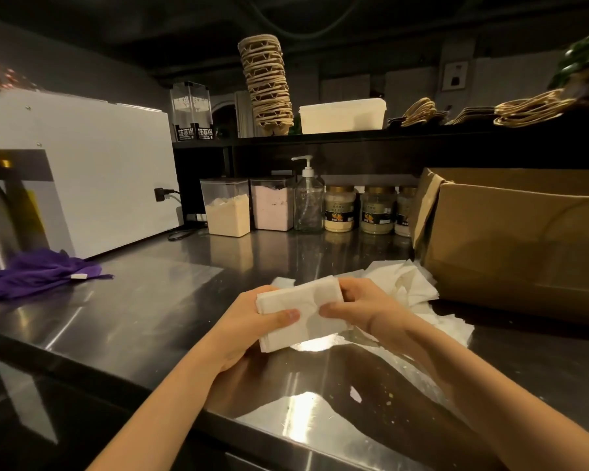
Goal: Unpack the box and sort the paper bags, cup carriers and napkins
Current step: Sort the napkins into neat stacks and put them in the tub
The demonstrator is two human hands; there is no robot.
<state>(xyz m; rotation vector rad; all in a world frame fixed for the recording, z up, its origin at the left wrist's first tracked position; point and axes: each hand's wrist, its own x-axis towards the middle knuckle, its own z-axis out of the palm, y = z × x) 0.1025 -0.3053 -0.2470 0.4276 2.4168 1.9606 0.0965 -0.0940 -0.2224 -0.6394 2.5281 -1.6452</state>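
Left hand [252,322], right hand [359,305] gripping napkins [298,297], steel counter [150,300], dim shelf [354,138]

Both bare forearms reach forward. The left hand [249,321] and right hand [364,307] each grip one end of a napkin stack [296,297], thumbs pressed on its near face.

White paper napkins [300,314]; brown cardboard box [517,239]; purple cloth [38,271]; grey steel worktop [157,294]; tan pulp cup carriers [267,85]; white machine [92,171].
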